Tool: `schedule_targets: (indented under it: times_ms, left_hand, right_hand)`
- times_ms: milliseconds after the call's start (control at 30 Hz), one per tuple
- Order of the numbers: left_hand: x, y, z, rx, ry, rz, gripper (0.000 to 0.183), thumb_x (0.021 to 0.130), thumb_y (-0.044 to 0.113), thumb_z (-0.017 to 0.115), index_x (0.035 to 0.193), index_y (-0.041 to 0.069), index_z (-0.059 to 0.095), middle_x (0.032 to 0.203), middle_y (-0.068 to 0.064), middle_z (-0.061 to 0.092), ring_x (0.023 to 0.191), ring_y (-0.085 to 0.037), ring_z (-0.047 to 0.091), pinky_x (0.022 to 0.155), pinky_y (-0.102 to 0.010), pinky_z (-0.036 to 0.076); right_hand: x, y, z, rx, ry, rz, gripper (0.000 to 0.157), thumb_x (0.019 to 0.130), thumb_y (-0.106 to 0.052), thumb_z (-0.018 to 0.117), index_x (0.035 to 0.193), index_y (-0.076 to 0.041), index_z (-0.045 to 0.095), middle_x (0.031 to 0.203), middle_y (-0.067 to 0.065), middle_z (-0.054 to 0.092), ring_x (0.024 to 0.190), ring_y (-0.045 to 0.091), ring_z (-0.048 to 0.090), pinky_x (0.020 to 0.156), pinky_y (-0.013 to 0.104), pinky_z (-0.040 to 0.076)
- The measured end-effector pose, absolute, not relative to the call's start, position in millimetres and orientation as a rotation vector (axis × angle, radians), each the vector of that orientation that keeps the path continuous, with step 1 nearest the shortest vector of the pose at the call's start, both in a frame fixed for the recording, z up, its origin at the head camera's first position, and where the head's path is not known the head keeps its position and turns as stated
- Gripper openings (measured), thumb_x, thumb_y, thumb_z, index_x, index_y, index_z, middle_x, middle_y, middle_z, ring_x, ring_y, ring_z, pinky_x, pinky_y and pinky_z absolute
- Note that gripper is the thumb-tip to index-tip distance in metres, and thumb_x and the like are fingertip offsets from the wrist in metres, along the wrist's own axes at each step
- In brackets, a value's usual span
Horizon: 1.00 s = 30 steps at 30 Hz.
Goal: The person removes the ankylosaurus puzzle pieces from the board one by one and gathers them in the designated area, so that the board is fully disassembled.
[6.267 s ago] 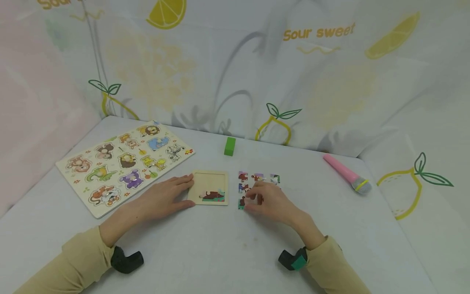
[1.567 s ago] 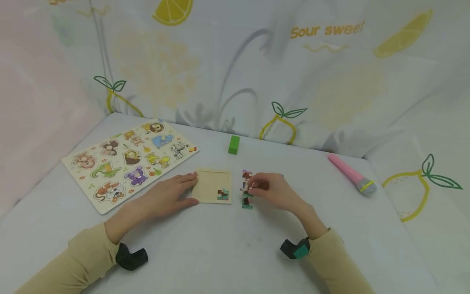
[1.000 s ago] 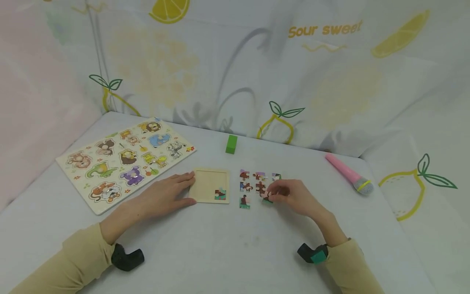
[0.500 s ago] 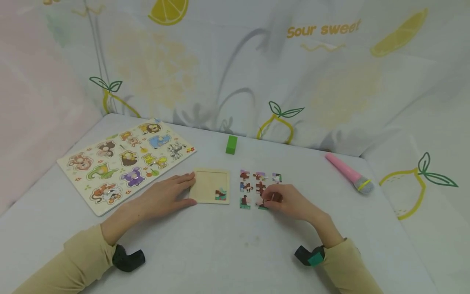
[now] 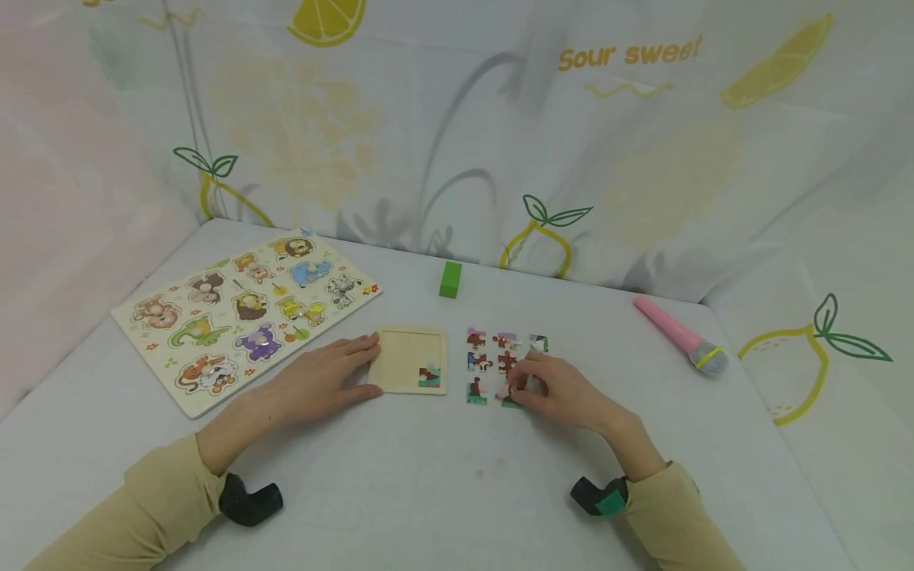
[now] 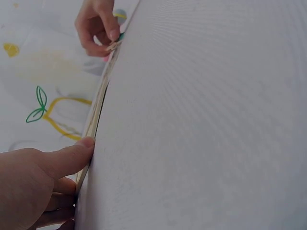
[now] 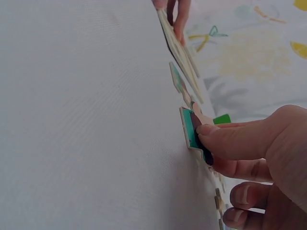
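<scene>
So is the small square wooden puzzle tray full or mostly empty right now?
Mostly empty. The small square wooden puzzle tray holds a single piece in one corner; the loose jigsaw pieces lie on the table beside it.

I see an animal puzzle board (image 5: 243, 313) far left on the bench (image 5: 428, 492), a green block (image 5: 449, 280) behind, a pink toy microphone (image 5: 678, 336) right.

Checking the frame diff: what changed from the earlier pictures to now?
The tray went from two seated pieces to one. The right hand took one out, set it among the loose pieces in the bottom row, and now presses on it with thumb and fingers. The left hand stays flat against the tray's left edge. The animal board, green block and pink microphone have not moved.
</scene>
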<state>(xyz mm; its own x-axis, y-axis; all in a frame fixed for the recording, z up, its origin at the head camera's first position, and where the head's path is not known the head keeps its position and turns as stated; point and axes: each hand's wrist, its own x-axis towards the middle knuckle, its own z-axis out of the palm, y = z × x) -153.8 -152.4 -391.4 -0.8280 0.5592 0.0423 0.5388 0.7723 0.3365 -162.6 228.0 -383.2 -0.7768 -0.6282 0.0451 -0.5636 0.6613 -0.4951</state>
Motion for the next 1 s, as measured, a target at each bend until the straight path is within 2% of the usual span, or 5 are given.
schedule_targets:
  times_ms: [333,600,1000]
  left_hand:
    - [-154.5,-152.4,-390.8,0.890,2.901,0.512,0.067,0.096,0.043,0.064,0.144,-0.002,0.050,0.155,-0.018,0.042,0.141,-0.039,0.042,0.111,-0.055,0.040]
    - [-154.1,-152.6,-392.3,0.896,2.897,0.522,0.067,0.097,0.043,0.064,0.143,-0.002,0.051,0.155,-0.019,0.042,0.140,-0.040,0.042,0.111,-0.055,0.039]
    - [-153.7,-151.6,-389.8,0.897,2.896,0.517,0.067,0.097,0.043,0.064,0.143,-0.003,0.051,0.155,-0.019,0.042,0.140,-0.040,0.043,0.111,-0.054,0.039]
  right_hand:
    - [-162.5,226.5,-384.4,-0.966,2.708,-0.770,0.018,0.088,-0.020,0.077,0.101,-0.016,0.065,0.091,-0.004,0.057,0.071,0.008,0.047,0.066,0.023,0.043]
    - [-163.1,227.4,-386.2,-0.923,2.730,-0.803,0.023,0.086,-0.022,0.080,0.103,-0.014,0.068,0.089,-0.002,0.062,0.074,0.012,0.051,0.067,0.023,0.044]
    - [-162.8,228.1,-385.7,-0.878,2.767,-0.791,0.023,0.082,-0.025,0.084,0.098,-0.014,0.072,0.087,-0.004,0.061,0.071,0.010,0.051,0.064,0.022,0.045]
